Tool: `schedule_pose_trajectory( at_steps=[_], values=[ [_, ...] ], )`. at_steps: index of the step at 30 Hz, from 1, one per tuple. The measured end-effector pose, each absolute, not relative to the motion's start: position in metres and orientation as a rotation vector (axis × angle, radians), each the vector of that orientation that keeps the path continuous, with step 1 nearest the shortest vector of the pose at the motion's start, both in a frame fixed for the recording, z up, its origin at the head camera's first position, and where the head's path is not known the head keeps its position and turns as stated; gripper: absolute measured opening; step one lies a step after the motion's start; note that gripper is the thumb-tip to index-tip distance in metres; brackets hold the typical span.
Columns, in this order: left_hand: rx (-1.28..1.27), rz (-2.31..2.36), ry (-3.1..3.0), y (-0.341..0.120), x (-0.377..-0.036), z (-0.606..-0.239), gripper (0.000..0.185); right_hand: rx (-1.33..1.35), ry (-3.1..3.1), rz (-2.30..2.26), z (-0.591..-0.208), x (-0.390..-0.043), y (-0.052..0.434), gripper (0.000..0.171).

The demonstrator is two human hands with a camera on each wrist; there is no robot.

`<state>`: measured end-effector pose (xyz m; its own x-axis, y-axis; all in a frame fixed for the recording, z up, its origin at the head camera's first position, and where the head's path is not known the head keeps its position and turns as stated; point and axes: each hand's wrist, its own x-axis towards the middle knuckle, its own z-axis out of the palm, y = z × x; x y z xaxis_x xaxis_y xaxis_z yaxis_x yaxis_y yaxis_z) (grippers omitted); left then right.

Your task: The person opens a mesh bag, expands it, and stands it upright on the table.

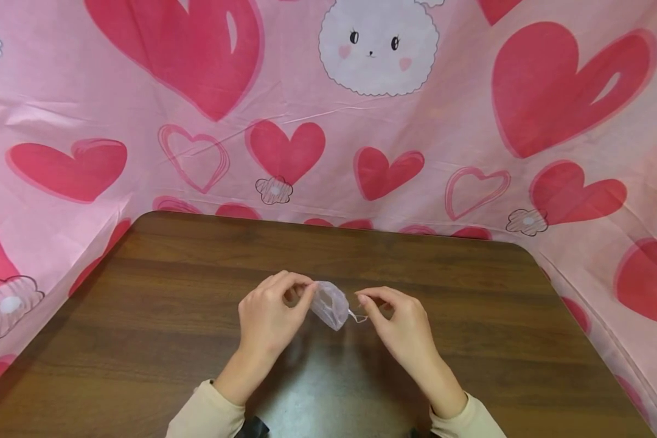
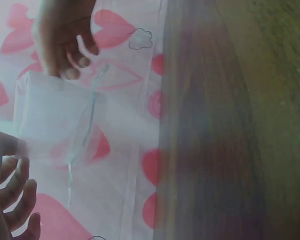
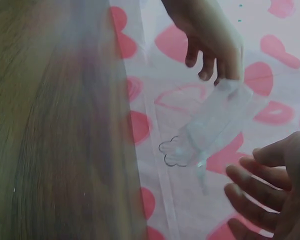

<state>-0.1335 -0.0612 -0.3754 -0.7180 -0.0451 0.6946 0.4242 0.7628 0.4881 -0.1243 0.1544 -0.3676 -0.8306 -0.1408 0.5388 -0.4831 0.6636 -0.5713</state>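
Note:
Between the hands hangs a small sheer, whitish drawstring pouch, tilted, its thin cord dangling on the right side. My left hand pinches the pouch's left end between thumb and forefinger. Just right of the cord is my right hand, its thumb and forefinger tips close together. In the right wrist view, the fingers of the right hand are loosely bent and apart from the pouch. The left wrist view shows the pouch see-through, with a pale cord along one side.
Below the hands spreads a dark brown wooden table with rounded far corners. A pink cloth printed with red hearts hangs around its back and sides. Beige sleeves cover the forearms.

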Motion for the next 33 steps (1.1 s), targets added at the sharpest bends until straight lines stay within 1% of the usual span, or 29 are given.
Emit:
schedule_pose_trajectory(
  at_steps=[5, 9, 12, 16, 23, 28, 33],
  values=[
    [-0.283, -0.904, -2.207, -0.062, -0.133, -0.373, 0.010, 0.359, -2.592, 1.044, -0.370, -0.127, 0.158, 0.010],
    [-0.283, -0.958, -2.210, -0.063, -0.131, -0.372, 0.011, 0.292, -2.681, 1.091, -0.373, -0.129, 0.159, 0.014],
    [-0.285, -0.987, -2.214, -0.063, -0.130, -0.372, 0.012, 0.292, -2.693, 1.215, -0.374, -0.131, 0.161, 0.017],
    [-0.303, -1.005, -2.215, -0.063, -0.130, -0.371, 0.013, 0.325, -2.643, 1.455, -0.374, -0.135, 0.163, 0.016],
    [-0.363, -0.993, -2.242, -0.063, -0.132, -0.372, 0.011, 0.239, -2.494, 1.724, -0.369, -0.137, 0.166, 0.015],
    [-0.433, -0.963, -2.297, -0.066, -0.135, -0.373, 0.011, 0.255, -2.413, 1.744, -0.367, -0.138, 0.168, 0.013],
    [-0.507, -0.927, -2.384, -0.070, -0.138, -0.376, 0.016, 0.260, -2.399, 1.671, -0.366, -0.138, 0.171, 0.010]
  ],
)
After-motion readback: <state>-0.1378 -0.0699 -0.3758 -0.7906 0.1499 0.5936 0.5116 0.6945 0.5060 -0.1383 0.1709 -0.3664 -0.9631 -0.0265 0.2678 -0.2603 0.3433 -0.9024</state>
